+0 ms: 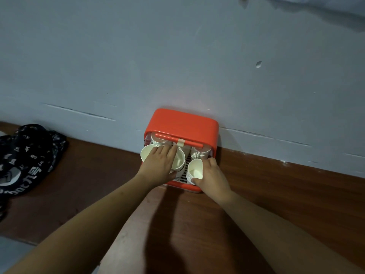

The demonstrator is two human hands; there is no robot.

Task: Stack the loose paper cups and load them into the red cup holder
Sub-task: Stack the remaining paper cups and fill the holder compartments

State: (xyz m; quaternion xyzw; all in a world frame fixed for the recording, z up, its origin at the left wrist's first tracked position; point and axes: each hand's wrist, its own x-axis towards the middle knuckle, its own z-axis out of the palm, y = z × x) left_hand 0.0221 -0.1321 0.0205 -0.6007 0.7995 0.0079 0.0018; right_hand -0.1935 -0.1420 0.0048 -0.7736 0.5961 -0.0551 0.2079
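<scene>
The red cup holder stands on the brown wooden surface against the wall, its front open over a white slatted tray. Inside at the back stand two stacks of white paper cups, one left and one right. My left hand lies over two open cups at the holder's left front, one at the far left and one beside it; its fingers reach across their rims. My right hand grips a stack of cups at the right front.
A black patterned cloth bag lies on the wooden surface at the far left. The grey-blue wall rises directly behind the holder. A pale floor strip shows at the bottom left corner.
</scene>
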